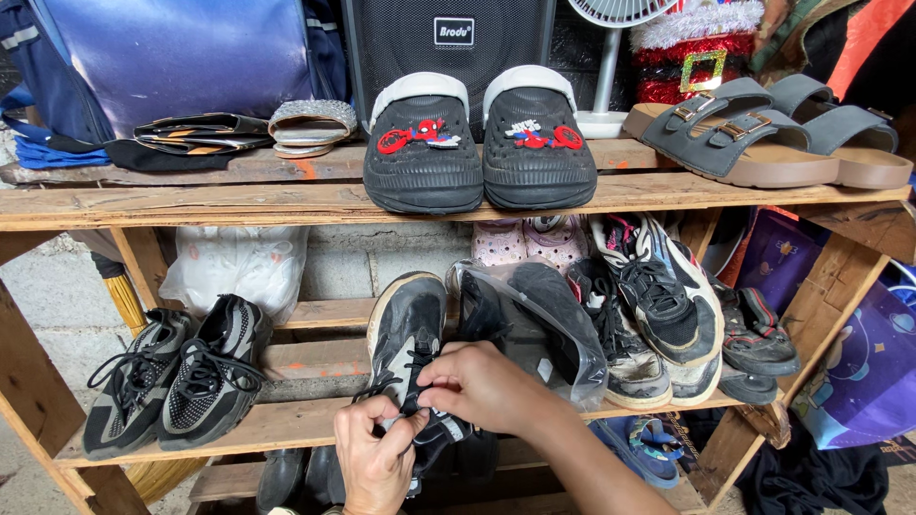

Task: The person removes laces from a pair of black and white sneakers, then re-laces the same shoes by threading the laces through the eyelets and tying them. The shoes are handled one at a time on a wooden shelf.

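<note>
Setting: rough wooden pallet shelving (286, 195) against a grey block wall, with footwear crowded on two tiers below your head camera.
Shoe in hand: you are working on a black mesh trainer with a cream rubber sole (405, 334). It lies toe away from you on the lower wooden plank (277, 422), at the centre front. Its upper is dark and scuffed, its pale sole rim is grimy, and its black laces (377, 386) trail loose.
Left hand: your left hand (377, 463) comes up from the bottom edge, fingers curled and pinching at the lace end near the tongue.
Right hand: your right hand (482, 381) reaches in from the right, thumb and fingertips pressed together on the lace area; the exact grip is hidden under your fingers.
Beside it: a second black shoe in a clear plastic bag (534, 329) leans just right of the trainer and touches your right wrist.
Lower left: a pair of grey and black knit running shoes (181, 377) sits well apart from your hands.
Lower right: worn black and white sneakers (658, 305) are stacked in a heap.
Upper tier: black perforated clogs with red cartoon charms (477, 143) stand in the middle. Grey two-strap buckle sandals (754, 138) rest at the right, silver glitter sandals (310, 124) at the left.
</note>
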